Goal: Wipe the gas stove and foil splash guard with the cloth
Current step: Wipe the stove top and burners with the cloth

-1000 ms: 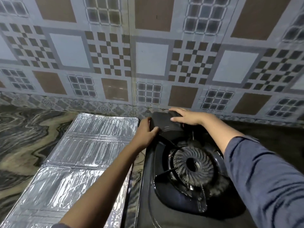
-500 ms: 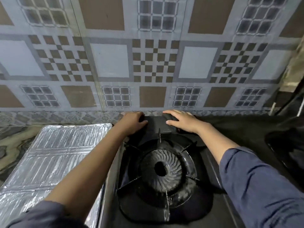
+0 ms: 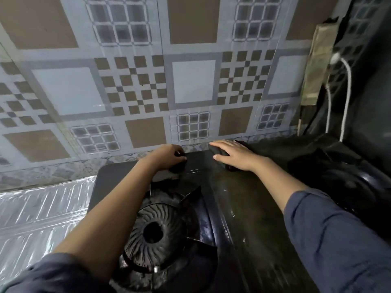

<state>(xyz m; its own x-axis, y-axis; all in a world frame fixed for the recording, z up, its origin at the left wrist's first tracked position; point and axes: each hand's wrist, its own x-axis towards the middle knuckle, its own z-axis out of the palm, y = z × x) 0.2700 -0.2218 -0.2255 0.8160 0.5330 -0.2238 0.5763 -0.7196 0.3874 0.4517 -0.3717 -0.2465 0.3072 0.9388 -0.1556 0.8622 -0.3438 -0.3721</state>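
Both forearms stretch to the rear of the glossy black gas stove (image 3: 243,197). Right hand (image 3: 234,158) lies flat, fingers straight, pressing the dark folded cloth (image 3: 218,152). Left hand (image 3: 167,156) is curled; cannot tell if it holds anything.

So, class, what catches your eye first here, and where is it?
The right hand presses a dark cloth flat on the back edge of the gas stove, by the patterned tiled wall, the left hand curled beside it. Nearer sits the round finned burner; shiny foil splash guard lies to its left.
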